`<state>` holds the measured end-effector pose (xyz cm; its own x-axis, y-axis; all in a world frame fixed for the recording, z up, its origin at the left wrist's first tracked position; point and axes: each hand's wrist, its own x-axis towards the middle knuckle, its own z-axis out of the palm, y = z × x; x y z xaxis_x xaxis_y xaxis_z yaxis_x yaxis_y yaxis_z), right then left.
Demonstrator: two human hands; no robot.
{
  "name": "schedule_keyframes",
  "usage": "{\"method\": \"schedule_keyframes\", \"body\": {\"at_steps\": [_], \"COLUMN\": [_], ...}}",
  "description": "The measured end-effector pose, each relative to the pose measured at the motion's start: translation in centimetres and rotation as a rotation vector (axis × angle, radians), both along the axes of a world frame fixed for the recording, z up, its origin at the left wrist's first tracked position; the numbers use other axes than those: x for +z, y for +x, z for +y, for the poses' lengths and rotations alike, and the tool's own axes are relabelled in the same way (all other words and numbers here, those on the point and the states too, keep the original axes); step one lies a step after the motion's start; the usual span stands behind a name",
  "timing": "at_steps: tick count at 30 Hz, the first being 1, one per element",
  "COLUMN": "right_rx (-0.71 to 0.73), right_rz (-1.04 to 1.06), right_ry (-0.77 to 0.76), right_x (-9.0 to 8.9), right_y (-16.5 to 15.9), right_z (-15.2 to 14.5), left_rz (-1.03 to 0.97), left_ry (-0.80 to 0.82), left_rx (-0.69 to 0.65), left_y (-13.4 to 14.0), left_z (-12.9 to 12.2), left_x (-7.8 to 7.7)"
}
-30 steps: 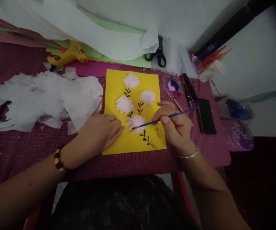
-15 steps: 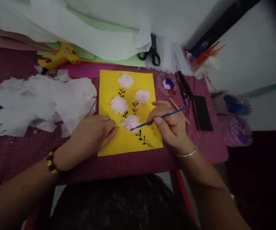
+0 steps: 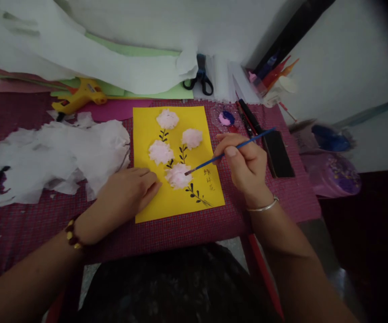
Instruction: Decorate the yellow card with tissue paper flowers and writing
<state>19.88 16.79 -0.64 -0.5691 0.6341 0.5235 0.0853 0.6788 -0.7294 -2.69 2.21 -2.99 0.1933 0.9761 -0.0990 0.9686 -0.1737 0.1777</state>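
4 flowers [image 3: 167, 119], pale pink, sat on the yellow sheet [image 3: 158, 204], which lay on the table [image 3: 176, 233] in front of the person; right hand [image 3: 246, 168] gripped the blue brush [image 3: 210, 160] pen-style, thumb and fingers closed on the handle, bristles at the right side of the lowest flower [image 3: 176, 177]; touching or just above, could not tell; left hand [image 3: 131, 188] lay palm down over the sheet's left edge, fingers bent and together; underside hidden, so could not tell if they held anything.

Doing it well, my read: petals looked thin and frilly, so light dabs with little paint beat dragging, which might have snagged or flattened them; left hand was best used as a weight on the sheet, off the petals; right wrist best kept off the lettering [image 3: 208, 180] and lowest stem [image 3: 197, 194], in case either was damp.

Containers: clear dish [image 3: 216, 123], just beside the sheet's upper right, held 3 paints; pink [image 3: 225, 119] and dark blue [image 3: 229, 115] touching, red [image 3: 233, 129] nearer the right hand; rear holder [image 3: 263, 85] had red and orange tubes [image 3: 288, 68], leaning; pail [image 3: 304, 134] at right showed something blue inside, liquid or not unclear; purple tub [image 3: 315, 179] near it showed purple and yellow bits, too dim to identify.
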Motion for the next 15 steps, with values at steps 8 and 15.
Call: {"method": "schedule_keyframes", "body": {"at_steps": [8, 15], "right_rx": [0.044, 0.132], "right_rz": [-0.037, -0.069], "right_ry": [0.075, 0.081], "right_x": [-0.31, -0.25], "right_y": [-0.09, -0.62], "right_z": [0.78, 0.17], "left_rz": [0.038, 0.063], "left_ry": [-0.111, -0.032], "left_rx": [0.008, -0.009], "left_y": [0.28, 0.28], "left_z": [0.41, 0.37], "left_x": [0.67, 0.52]}}
